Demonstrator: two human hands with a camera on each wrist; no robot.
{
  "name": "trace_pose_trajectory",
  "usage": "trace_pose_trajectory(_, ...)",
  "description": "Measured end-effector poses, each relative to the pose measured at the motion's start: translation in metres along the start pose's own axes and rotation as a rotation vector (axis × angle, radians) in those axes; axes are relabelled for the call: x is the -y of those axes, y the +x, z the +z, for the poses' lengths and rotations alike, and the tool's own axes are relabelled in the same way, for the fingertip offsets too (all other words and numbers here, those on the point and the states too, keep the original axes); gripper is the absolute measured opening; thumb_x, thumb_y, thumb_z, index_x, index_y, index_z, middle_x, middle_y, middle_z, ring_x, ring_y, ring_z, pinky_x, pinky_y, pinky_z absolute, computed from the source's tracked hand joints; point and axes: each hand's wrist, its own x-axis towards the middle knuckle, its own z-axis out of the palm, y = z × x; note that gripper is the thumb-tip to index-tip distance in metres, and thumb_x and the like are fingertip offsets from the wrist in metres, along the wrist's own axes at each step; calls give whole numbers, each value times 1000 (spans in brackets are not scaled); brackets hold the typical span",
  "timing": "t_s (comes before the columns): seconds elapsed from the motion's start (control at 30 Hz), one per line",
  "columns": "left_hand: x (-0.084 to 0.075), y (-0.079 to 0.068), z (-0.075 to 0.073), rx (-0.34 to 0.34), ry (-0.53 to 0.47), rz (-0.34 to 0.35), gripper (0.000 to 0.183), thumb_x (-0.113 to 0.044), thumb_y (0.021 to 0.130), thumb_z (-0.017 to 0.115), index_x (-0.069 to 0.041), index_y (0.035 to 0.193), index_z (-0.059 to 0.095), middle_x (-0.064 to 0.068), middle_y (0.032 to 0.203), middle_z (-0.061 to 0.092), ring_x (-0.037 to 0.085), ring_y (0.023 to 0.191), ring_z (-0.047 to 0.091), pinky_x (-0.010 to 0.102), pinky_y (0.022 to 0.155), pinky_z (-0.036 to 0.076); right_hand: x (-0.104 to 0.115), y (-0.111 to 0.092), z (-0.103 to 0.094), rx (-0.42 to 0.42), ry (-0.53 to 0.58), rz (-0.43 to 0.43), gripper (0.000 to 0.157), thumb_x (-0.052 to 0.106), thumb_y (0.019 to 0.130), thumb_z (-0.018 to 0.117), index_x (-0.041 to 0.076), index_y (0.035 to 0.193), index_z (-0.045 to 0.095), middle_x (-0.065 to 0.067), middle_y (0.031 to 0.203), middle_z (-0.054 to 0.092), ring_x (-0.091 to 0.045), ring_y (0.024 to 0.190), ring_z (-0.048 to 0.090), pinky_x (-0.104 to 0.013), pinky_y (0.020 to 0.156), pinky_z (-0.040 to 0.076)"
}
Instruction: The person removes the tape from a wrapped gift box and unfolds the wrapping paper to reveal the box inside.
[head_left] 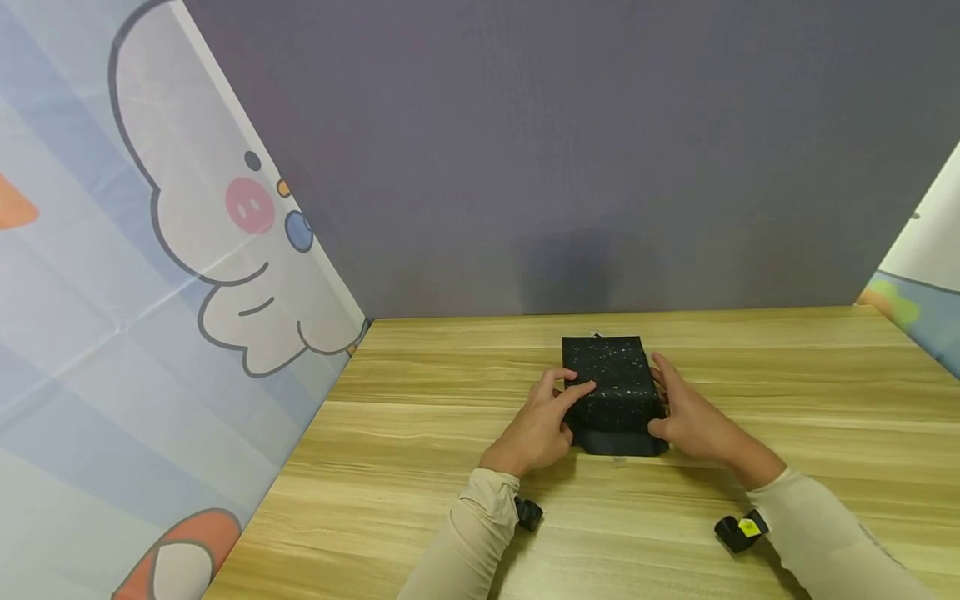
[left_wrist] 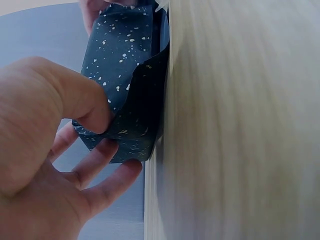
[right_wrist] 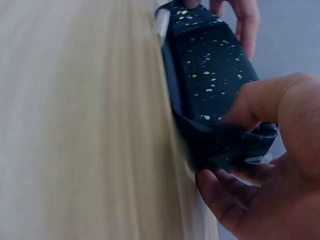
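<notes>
A box-shaped parcel in black wrapping paper with white specks point(head_left: 611, 367) lies on the wooden table, between both hands. Along its near side a plain dark paper flap point(head_left: 621, 443) spreads onto the tabletop. My left hand point(head_left: 538, 425) holds the left end, index finger on top. In the left wrist view its bent thumb point(left_wrist: 92, 107) presses into the folded end paper, with the other fingers around that end. My right hand point(head_left: 693, 421) grips the right end; in the right wrist view its thumb point(right_wrist: 250, 105) pushes in the loose end paper. What the paper encloses is hidden.
Small bits of clear tape point(head_left: 618, 461) show at the flap's near edge and at the parcel's far edge. The wooden table point(head_left: 420, 433) runs back to a grey wall panel point(head_left: 570, 167). A printed cartoon cloth point(head_left: 150, 317) hangs at the left.
</notes>
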Motion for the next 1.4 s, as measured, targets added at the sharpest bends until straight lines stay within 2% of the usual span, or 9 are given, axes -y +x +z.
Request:
trace_pose_trajectory(0.27, 0, 0, -1, 8, 48, 28, 82, 9, 88, 60, -30, 156, 38, -2, 159, 24, 16, 124, 49, 17, 77, 42, -5, -2, -3, 36, -27, -39, 115, -3, 81, 68, 0, 156, -19, -40, 156, 11, -58, 139, 22, -68, 107, 28)
trace_pose_trajectory(0.43, 5, 0, -2, 2, 87, 77, 80, 10, 88, 57, -28, 156, 39, -2, 164, 22, 17, 146, 31, 19, 81, 41, -9, -5, -9, 77, -34, -73, 115, 3, 85, 72, 0, 156, -19, -41, 156, 11, -58, 138, 27, -65, 106, 32)
trace_pose_trajectory(0.67, 11, -2, -4, 22, 75, 135, 75, 13, 94, 50, -23, 158, 36, 1, 166, 18, 14, 149, 24, 18, 71, 40, -16, -5, -15, 111, -9, -91, 113, 11, 89, 74, -3, 156, -16, -43, 154, 10, -61, 132, 34, -62, 100, 41)
trace_pose_trajectory(0.8, 11, -3, -7, 41, 144, 155, 75, 5, 96, 57, -25, 159, 31, 0, 167, 15, 15, 147, 28, 17, 64, 39, -17, -5, -16, 116, 5, -98, 112, 10, 88, 74, -6, 156, -13, -43, 154, 11, -61, 133, 32, -64, 99, 41)
trace_pose_trajectory(0.93, 11, -4, -9, 37, 240, 153, 78, -6, 96, 66, -29, 160, 28, -3, 167, 16, 19, 138, 45, 17, 49, 32, -16, -5, -16, 118, 15, -107, 110, 7, 86, 74, -8, 155, -11, -43, 154, 11, -62, 132, 32, -65, 99, 41)
trace_pose_trajectory(1.1, 8, -2, -7, 20, 266, 120, 78, -9, 94, 67, -31, 159, 30, -5, 166, 18, 23, 132, 51, 19, 46, 32, -17, -5, -16, 123, 50, -96, 110, 5, 85, 73, -7, 156, -11, -42, 155, 9, -62, 135, 26, -67, 101, 37)
trace_pose_trajectory(1.17, 7, -2, -6, 11, 261, 89, 76, -12, 94, 68, -32, 158, 32, -7, 165, 20, 25, 133, 49, 21, 52, 41, -18, -4, -15, 124, 61, -84, 110, 5, 86, 73, -6, 156, -11, -41, 156, 8, -61, 137, 23, -66, 102, 35)
trace_pose_trajectory(1.27, 4, 0, -4, -9, 238, 40, 70, -20, 95, 70, -34, 156, 37, -8, 164, 23, 26, 137, 43, 31, 74, 54, -19, -4, -15, 128, 72, -71, 109, 6, 87, 72, -7, 156, -12, -41, 156, 6, -61, 138, 20, -67, 104, 33)
trace_pose_trajectory(1.4, 1, 1, -2, -54, 225, -4, 57, -37, 98, 66, -35, 151, 45, -8, 160, 31, 24, 142, 36, 46, 105, 44, -19, -4, -15, 128, 62, -44, 105, 12, 91, 70, -6, 156, -9, -40, 156, 8, -60, 138, 21, -68, 105, 31)
